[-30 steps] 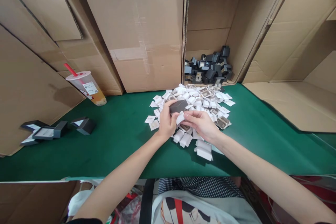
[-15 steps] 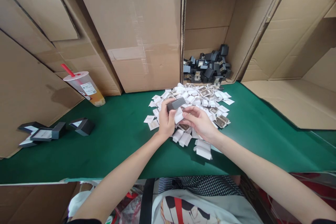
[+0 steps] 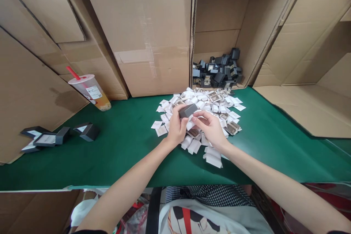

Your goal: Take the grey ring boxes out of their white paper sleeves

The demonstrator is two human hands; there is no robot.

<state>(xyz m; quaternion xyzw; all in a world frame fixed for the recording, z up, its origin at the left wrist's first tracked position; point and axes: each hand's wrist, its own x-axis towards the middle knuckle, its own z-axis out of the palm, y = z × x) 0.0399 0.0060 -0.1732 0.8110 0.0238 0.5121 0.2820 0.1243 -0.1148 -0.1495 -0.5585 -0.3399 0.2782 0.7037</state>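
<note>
My left hand [image 3: 175,128] grips a small dark grey box [image 3: 188,110] just above a heap of white folded paper inserts [image 3: 208,104] on the green table [image 3: 120,146]. My right hand [image 3: 210,128] is closed right next to it, its fingertips pinching a white insert [image 3: 189,123] against the underside of the box. Both hands hover over the near edge of the heap.
An open carton at the back holds several dark boxes [image 3: 218,68]. A plastic cup with a red straw [image 3: 90,89] leans at the back left. Several open dark boxes [image 3: 59,135] lie at the left. Cardboard walls surround the table.
The dark box has tilted slightly in my left hand, and my right hand's fingers have closed in under it with the white insert. Both hands stay over the heap.
</note>
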